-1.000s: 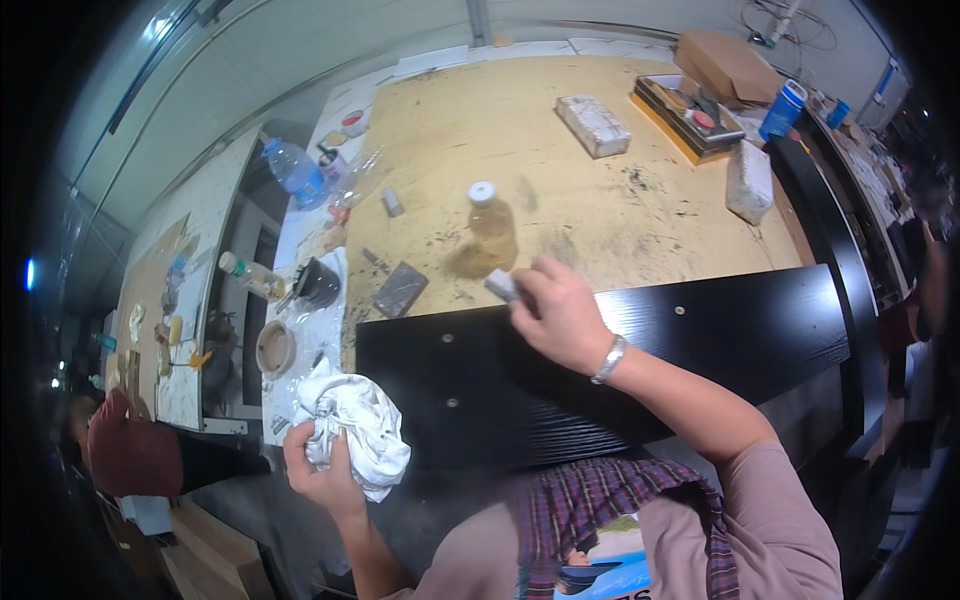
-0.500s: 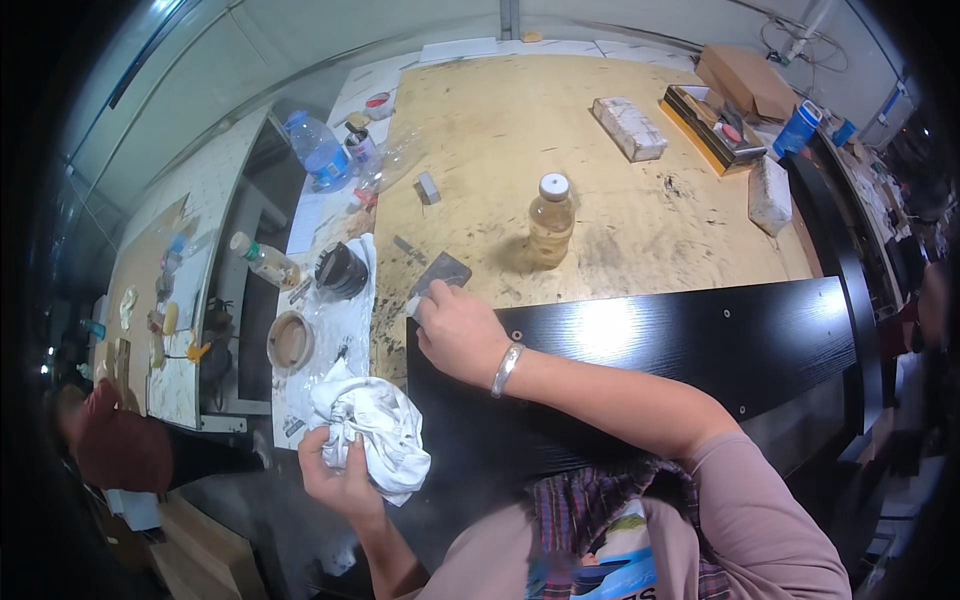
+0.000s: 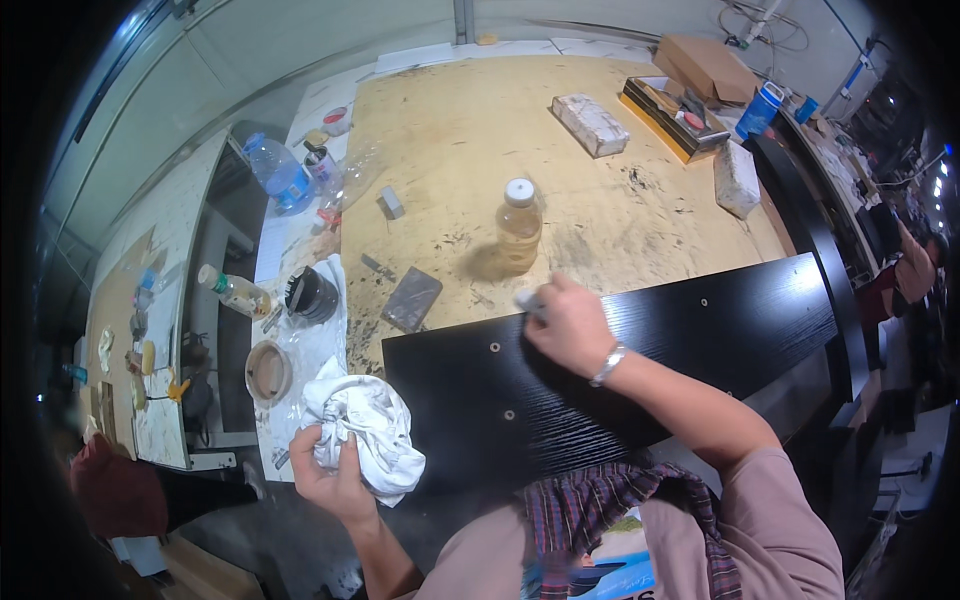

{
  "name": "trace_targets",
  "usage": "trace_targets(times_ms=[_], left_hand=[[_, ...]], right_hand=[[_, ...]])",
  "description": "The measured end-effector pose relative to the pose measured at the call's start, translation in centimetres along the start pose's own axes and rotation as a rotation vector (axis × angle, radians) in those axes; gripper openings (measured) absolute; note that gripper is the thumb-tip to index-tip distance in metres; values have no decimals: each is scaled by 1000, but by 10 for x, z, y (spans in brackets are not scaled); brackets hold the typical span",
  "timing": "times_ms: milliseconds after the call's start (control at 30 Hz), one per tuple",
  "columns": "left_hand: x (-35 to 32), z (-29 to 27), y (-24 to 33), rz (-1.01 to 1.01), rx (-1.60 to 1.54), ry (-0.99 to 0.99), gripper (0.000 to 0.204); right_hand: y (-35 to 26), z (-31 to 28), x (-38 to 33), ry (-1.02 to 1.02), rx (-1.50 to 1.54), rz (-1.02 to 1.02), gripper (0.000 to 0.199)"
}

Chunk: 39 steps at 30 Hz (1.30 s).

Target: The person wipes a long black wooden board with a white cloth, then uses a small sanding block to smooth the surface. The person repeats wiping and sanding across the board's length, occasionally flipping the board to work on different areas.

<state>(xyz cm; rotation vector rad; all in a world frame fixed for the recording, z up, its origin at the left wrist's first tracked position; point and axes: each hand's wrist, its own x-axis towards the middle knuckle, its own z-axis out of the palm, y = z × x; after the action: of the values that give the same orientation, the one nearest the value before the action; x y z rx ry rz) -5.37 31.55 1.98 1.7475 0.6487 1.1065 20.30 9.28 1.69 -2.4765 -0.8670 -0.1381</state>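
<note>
Right-hand grip (image 3: 568,325) closing on a small pale pad (image 3: 527,301), rubbing the black panel (image 3: 640,360); left hand (image 3: 335,470) clutching a white rag (image 3: 365,432).
Risk: a wide stroke is likely knocking the amber bottle (image 3: 519,228) standing just beyond the panel edge on the bench (image 3: 450,140).

Crumpled white rag (image 3: 365,432) beside flat black wood-grain panel (image 3: 640,350) with holes.

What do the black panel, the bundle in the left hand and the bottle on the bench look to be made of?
Black panel: probably wood or laminated board, with visible grain lines, drilled holes and a slight sheen.
White bundle in the left hand: soft crumpled cloth, matte and creased.
Bottle: clear, likely plastic, holding amber liquid, with a white cap.
Bench: raw chipboard-like sheet, speckled and stained.
</note>
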Motion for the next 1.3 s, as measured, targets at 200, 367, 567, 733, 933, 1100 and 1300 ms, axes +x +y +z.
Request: trace_targets(times_ms=[200,367,567,733,933,1100,1300], left_hand=[[4,23,4,6,-42,-60,37],[4,41,17,49,-74,-124,36],[0,39,14,90,-12,-142,37],[-8,61,24,113,-23,-256,31],[-30,113,57,132,-99,-324,36],[-69,157,88,230,-49,-302,32],[-136,238,120,89,-59,-304,36]], right_hand=[[24,-19,-13,60,82,112,17],[5,-4,-23,83,146,40,19],[98,-52,-43,180,-138,256,18],[179,-99,-53,286,-290,462,21],[146,-90,-49,163,-36,269,15],[245,-139,-68,191,-110,388,15],[398,-223,-100,250,-221,437,17]])
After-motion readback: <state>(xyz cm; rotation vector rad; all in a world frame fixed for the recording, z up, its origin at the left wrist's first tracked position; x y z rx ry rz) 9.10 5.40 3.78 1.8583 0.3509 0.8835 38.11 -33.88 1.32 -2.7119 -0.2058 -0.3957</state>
